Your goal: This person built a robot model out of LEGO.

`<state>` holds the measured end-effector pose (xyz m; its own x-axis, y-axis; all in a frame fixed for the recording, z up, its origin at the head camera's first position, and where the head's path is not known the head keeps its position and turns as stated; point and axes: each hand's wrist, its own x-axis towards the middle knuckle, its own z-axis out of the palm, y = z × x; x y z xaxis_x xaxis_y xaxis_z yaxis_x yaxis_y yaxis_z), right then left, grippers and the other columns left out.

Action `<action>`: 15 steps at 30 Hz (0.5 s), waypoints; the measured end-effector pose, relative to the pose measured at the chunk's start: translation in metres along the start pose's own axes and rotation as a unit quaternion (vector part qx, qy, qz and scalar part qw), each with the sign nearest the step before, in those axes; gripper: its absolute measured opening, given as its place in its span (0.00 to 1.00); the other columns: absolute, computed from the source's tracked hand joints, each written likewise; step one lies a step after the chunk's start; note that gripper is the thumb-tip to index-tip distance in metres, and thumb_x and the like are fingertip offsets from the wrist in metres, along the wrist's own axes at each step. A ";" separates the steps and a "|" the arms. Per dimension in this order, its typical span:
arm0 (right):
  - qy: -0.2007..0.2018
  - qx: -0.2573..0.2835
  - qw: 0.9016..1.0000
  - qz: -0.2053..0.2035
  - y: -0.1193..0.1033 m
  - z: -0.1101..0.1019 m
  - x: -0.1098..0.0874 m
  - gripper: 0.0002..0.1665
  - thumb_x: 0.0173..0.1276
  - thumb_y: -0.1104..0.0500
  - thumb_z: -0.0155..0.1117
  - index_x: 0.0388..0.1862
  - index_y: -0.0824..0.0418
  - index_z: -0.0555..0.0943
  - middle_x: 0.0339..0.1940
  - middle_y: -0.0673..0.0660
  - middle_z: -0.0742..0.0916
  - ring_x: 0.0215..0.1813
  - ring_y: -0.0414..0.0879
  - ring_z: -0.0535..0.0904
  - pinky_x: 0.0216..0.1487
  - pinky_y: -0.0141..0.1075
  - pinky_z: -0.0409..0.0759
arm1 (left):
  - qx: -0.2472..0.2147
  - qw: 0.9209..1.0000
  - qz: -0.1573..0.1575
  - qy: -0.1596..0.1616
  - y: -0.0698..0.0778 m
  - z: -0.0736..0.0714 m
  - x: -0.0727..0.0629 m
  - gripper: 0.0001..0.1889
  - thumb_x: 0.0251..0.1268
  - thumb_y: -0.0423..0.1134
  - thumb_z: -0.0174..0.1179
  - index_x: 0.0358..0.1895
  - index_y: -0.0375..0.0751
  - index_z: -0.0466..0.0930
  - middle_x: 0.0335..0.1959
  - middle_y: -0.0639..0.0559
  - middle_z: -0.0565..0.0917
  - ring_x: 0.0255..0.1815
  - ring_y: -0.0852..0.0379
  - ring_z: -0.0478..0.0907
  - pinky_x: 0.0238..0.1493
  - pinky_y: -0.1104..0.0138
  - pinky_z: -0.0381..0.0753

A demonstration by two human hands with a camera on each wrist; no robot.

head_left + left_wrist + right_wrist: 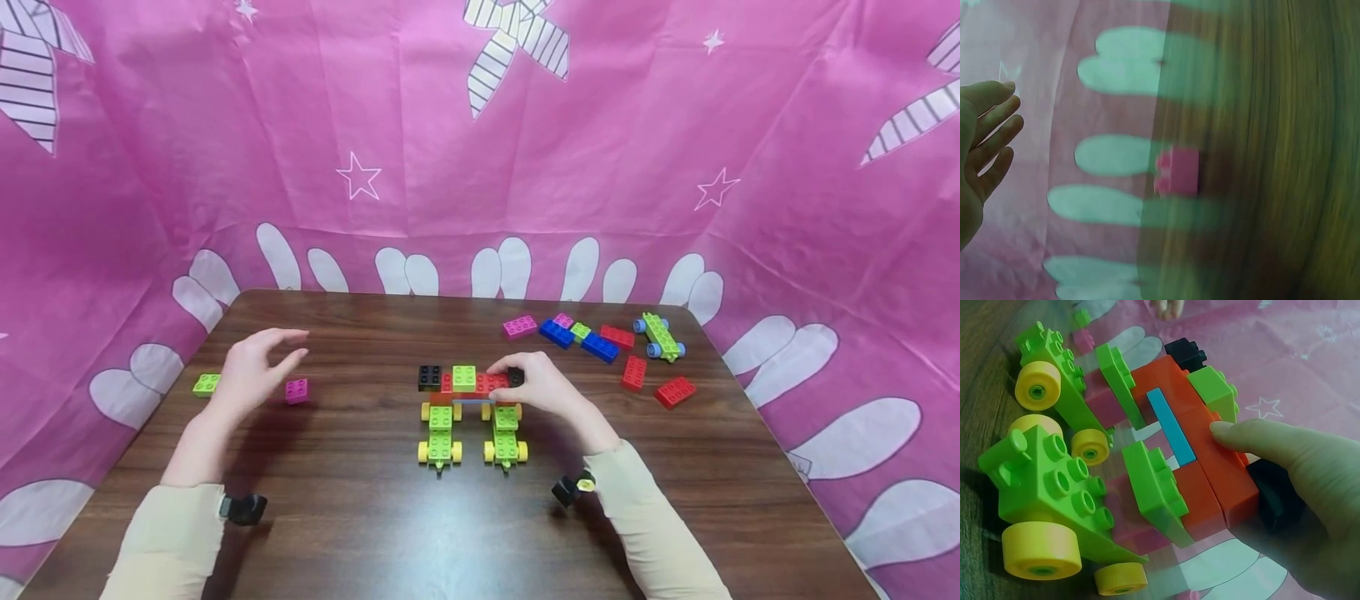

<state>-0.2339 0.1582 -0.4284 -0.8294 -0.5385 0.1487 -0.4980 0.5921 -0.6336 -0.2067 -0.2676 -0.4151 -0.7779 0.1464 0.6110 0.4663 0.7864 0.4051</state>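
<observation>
A toy brick model stands mid-table on two green wheeled bases [440, 446] with yellow wheels. Across its top run red bricks [1229, 481], with a blue strip [1171, 427] along their underside. On them sit a green brick [464, 379] in the middle and a black brick [430, 377] at the left end. My right hand [542, 385] grips the red bricks at the right end, thumb on their near side, partly hiding another black brick [516, 377]. My left hand [251, 367] hovers with fingers apart, holding nothing, near a magenta brick [297, 391].
A lime green brick [206, 384] lies beyond the left wrist. At the back right are blue bricks [600, 347], a magenta brick [519, 327], several red bricks [633, 372] and a green wheeled base [660, 337] with blue wheels. Pink fabric [450, 183] hangs around the table.
</observation>
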 end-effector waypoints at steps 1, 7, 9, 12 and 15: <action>0.000 0.001 1.000 0.000 0.000 0.000 0.000 0.18 0.60 0.53 0.73 0.49 0.58 0.85 0.47 0.53 0.88 0.48 0.47 0.80 0.55 0.46 0.80 | 0.005 1.000 -0.008 0.004 -0.005 -0.003 -0.001 0.13 0.56 0.28 0.67 0.46 0.34 0.84 0.41 0.38 0.87 0.46 0.40 0.82 0.50 0.57 0.75; -0.001 0.011 1.000 -0.002 0.000 0.000 -0.001 0.19 0.60 0.54 0.73 0.49 0.58 0.85 0.46 0.54 0.89 0.48 0.47 0.80 0.54 0.45 0.80 | 0.017 0.998 -0.051 0.019 -0.030 -0.023 -0.007 0.14 0.57 0.29 0.67 0.48 0.35 0.84 0.40 0.38 0.87 0.43 0.78 0.74 0.43 0.77 0.69; -0.001 0.013 1.000 0.000 0.000 0.000 -0.001 0.19 0.60 0.53 0.73 0.49 0.58 0.85 0.47 0.54 0.89 0.48 0.48 0.80 0.55 0.45 0.80 | 0.017 0.998 -0.063 0.017 -0.039 -0.029 -0.009 0.14 0.57 0.30 0.67 0.48 0.34 0.84 0.40 0.37 0.87 0.43 0.88 0.66 0.44 0.81 0.66; -0.001 0.016 1.000 0.008 0.001 0.001 -0.001 0.19 0.60 0.54 0.73 0.49 0.58 0.85 0.48 0.54 0.88 0.49 0.48 0.80 0.56 0.46 0.80 | 0.021 0.996 -0.086 0.000 -0.053 -0.039 -0.012 0.16 0.59 0.32 0.67 0.50 0.33 0.82 0.43 0.36 0.86 0.44 0.85 0.67 0.45 0.85 0.61; -0.002 0.020 1.000 0.015 0.001 0.002 -0.001 0.19 0.60 0.54 0.73 0.50 0.58 0.85 0.48 0.54 0.88 0.50 0.48 0.79 0.57 0.46 0.80 | 0.024 0.993 -0.109 -0.027 -0.069 -0.049 -0.017 0.19 0.60 0.35 0.67 0.53 0.31 0.80 0.48 0.32 0.84 0.45 0.75 0.71 0.44 0.85 0.60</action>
<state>-0.2336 0.1583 -0.4307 -0.8426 -0.5233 0.1272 -0.4631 0.5834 -0.6673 -0.2047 -0.3535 -0.4198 -0.8804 0.0011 0.4741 0.2648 0.8307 0.4898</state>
